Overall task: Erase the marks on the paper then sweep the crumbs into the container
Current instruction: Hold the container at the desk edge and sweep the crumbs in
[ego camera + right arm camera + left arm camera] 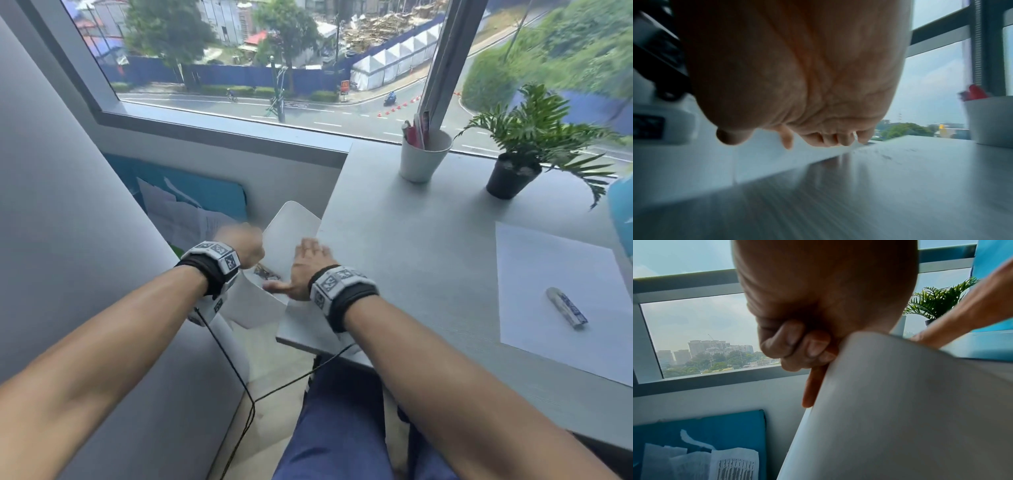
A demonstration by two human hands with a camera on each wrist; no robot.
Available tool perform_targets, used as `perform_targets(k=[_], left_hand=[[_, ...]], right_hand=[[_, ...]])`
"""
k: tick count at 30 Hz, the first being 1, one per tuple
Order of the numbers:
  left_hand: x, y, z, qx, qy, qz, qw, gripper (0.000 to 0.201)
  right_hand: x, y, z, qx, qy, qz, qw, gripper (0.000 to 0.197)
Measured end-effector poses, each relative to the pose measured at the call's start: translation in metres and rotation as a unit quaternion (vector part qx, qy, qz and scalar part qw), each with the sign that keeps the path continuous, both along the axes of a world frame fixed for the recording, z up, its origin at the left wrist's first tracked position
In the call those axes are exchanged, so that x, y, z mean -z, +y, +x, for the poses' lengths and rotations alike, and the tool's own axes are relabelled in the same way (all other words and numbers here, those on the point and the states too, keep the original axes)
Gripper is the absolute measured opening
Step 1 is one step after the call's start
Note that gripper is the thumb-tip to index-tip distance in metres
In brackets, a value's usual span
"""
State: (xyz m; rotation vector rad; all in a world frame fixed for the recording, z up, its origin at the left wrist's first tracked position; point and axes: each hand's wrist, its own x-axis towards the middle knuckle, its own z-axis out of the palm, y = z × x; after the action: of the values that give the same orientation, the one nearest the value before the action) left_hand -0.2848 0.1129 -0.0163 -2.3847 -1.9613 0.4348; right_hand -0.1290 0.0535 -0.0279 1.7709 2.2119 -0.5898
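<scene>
My left hand (pixel 247 248) grips the rim of a white container (pixel 291 228), held tilted against the left edge of the grey desk (pixel 428 246). In the left wrist view the fingers (pixel 797 345) curl over the container's wall (pixel 900 402), with one finger lying straight along it. My right hand (pixel 305 270) lies flat and open on the desk edge, its fingertips (pixel 830 139) at the container's mouth. Something dark (pixel 268 272) shows inside the container. The white paper (pixel 548 274) lies at the right with the eraser (pixel 567 308) on it. Any crumbs are too small to make out.
A white cup of pens (pixel 423 157) and a potted plant (pixel 513 171) stand at the back of the desk by the window. A blue box of loose papers (pixel 191 205) sits on the floor to the left. A cable (pixel 239 377) hangs from my left wrist.
</scene>
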Motion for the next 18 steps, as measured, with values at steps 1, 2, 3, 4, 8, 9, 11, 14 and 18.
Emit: perform_targets(k=[1,2,3,4,8,9,11,14,18], left_hand=[[0.0,0.0,0.001,0.0,0.003,-0.002,1.0,0.026],[0.0,-0.001,0.001,0.0,0.005,-0.006,1.0,0.026],[-0.001,-0.001,0.001,0.0,0.005,-0.008,1.0,0.026],[0.0,-0.001,0.001,0.001,0.004,-0.008,1.0,0.026],[0.0,-0.002,-0.001,0.009,0.005,-0.006,1.0,0.024],[0.001,-0.001,-0.002,0.012,0.005,-0.004,1.0,0.023],[0.002,0.0,-0.003,0.019,0.007,-0.003,1.0,0.021],[0.001,0.003,-0.001,0.023,0.016,-0.004,1.0,0.022],[-0.001,0.006,0.005,0.024,0.03,-0.01,0.999,0.026]], right_hand=[[-0.006,0.001,-0.013,-0.024,0.003,0.009,1.0,0.121],[-0.012,0.004,-0.018,-0.03,0.011,0.023,0.999,0.118],[-0.018,0.01,-0.016,-0.022,0.018,0.038,0.999,0.115],[-0.02,0.017,-0.006,-0.004,0.021,0.053,0.998,0.113],[-0.018,0.051,0.07,0.099,-0.028,0.062,0.993,0.116],[-0.016,0.056,0.089,0.125,-0.037,0.05,0.99,0.117],[-0.01,0.058,0.116,0.167,-0.045,0.022,0.985,0.122],[-0.006,0.05,0.096,0.149,-0.043,-0.014,0.988,0.136],[-0.013,0.025,0.011,-0.103,0.027,-0.007,0.994,0.123]])
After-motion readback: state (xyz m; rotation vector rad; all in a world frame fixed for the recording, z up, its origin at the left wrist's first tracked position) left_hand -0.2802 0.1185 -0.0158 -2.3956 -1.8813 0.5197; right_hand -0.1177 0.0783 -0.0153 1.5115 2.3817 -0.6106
